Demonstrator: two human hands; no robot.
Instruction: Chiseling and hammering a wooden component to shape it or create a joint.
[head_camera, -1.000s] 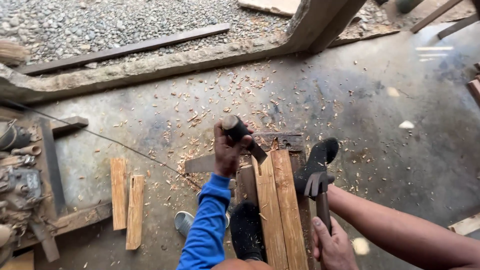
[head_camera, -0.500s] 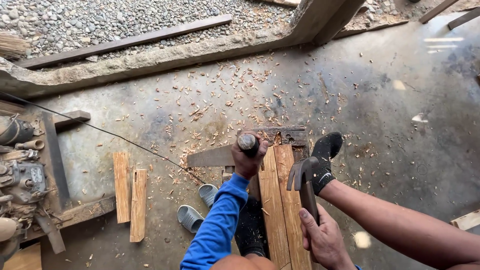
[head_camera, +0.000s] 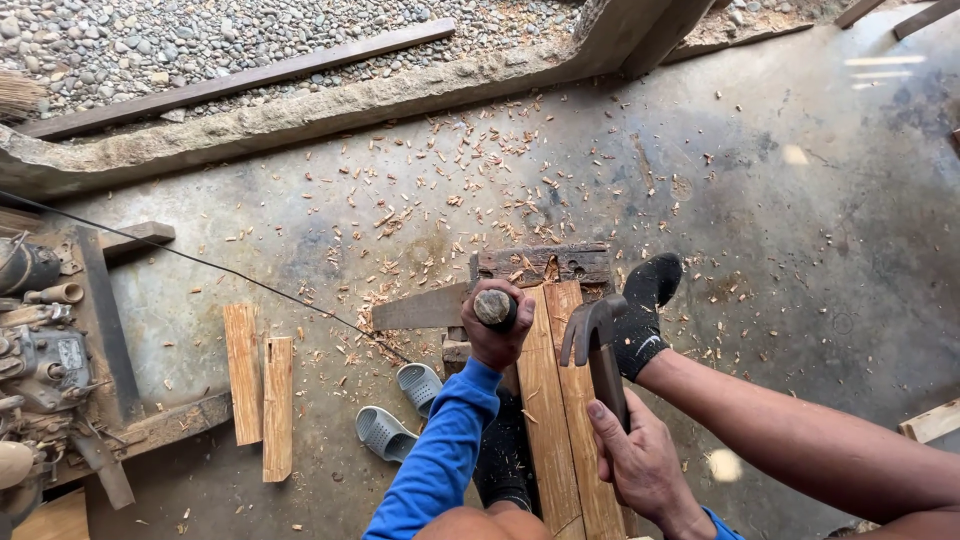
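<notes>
The left hand (head_camera: 497, 335) is closed round the round wooden handle (head_camera: 493, 307) of what may be a chisel, its blade hidden, held upright against the left edge of the two wooden planks (head_camera: 555, 400); the right hand (head_camera: 635, 455) grips a claw hammer (head_camera: 597, 335) by its shaft, its head over those planks; a black-socked foot (head_camera: 643, 310) rests just right of them; grey sandals (head_camera: 400, 410) lie to their left on the chip-strewn concrete floor (head_camera: 780, 220).

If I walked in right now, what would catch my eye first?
Most striking is the right hand gripping a claw hammer, head raised over the wooden planks at bottom centre. Just left of it, the left hand in a blue sleeve grips a round-topped tool handle upright by the planks. Wood chips litter the concrete floor beyond.
</notes>
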